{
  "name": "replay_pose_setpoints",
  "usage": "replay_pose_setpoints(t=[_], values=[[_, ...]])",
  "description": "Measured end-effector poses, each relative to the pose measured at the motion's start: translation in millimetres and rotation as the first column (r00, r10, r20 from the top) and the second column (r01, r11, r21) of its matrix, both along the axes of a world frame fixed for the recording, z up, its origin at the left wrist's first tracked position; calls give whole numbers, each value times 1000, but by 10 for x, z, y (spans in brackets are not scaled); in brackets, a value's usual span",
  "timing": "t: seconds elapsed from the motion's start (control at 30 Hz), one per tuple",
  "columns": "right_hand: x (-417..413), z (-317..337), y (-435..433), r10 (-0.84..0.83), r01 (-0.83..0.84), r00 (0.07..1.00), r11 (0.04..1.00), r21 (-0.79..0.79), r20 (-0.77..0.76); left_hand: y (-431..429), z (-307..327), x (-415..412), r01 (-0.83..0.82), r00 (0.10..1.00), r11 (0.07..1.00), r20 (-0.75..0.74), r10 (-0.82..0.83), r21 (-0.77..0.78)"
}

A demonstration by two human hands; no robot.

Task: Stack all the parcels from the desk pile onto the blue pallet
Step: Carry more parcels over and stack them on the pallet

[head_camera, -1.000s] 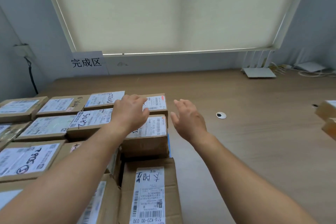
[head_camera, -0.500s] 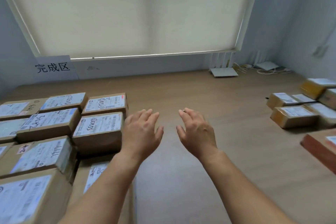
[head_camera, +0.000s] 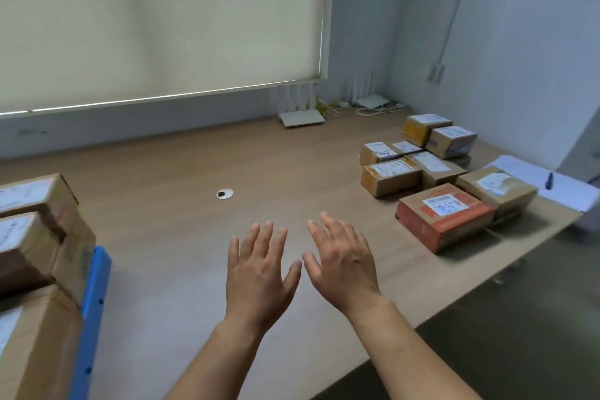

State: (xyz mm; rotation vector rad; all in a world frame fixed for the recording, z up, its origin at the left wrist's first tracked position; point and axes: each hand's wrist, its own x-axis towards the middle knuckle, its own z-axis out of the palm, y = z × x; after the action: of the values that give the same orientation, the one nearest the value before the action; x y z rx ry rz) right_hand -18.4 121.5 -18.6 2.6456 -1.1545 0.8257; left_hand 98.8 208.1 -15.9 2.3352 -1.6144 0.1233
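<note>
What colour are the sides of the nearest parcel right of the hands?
Orange-red; the parcel shows best in the head view.

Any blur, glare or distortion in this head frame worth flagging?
Head view: stacked parcels on the blue pallet at left are smeared; the blind glows evenly, no glare; red parcel casts a soft shadow; left hand and right hand sharp.

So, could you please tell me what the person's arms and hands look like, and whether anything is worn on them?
Both are bare. The left hand and right hand wear no gloves and no visible rings. The left forearm and right forearm are uncovered down to the frame edge: no sleeves, watch, bracelet or markings show.
</note>
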Motion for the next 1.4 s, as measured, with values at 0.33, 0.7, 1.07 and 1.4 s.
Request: replay_pose_setpoints(t=[0.33,0.7,1.07,1.4], values=[[-1291,-177,-528,-172,172,985,984,-55,13,-708,-131,-1199,108,993,994,-38,-107,6],[-2009,-326,-1228,-277,278,960,960,-30,40,-1599,-238,-1833,226,974,970,-16,-225,89],[-2574,-25,-2858,-367,366,930,929,-51,8,-3350,-138,-2313,278,958,961,-67,-277,1],[-2686,-26,-4056,-332,333,942,943,17,-41,-4520,-215,-2459,213,967,977,-145,-209,11]])
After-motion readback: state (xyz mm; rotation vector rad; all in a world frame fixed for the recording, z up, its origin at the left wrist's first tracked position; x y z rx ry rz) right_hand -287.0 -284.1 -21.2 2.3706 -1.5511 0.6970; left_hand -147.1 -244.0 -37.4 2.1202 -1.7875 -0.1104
